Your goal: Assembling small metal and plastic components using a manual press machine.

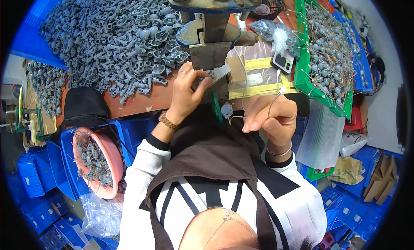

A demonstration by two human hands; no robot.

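My left hand (186, 88) is at the press (209, 39), just below its metal ram. Its thumb and forefinger are bent together beside the tooling; whatever is between them is hidden. To the right my right hand (275, 118) is raised, thumb and fingers drawn together, and I cannot make out what they hold. A thin white cable (237, 117) runs from a plug-like grey-white piece (227, 110) up to these fingers. Another stretch of white cable passes by the same hand toward a phone (283, 61). Beside the plug-like piece stands a green disc-like part (217, 107).
Loose grey plastic parts (116, 39) are heaped at the back left. At the right, a green tray (303, 47) holds many wired grey pieces. A pink basin (116, 164) of similar pieces sits at lower left in a blue bin (64, 164). A black cloth-like item (86, 107) lies nearby.
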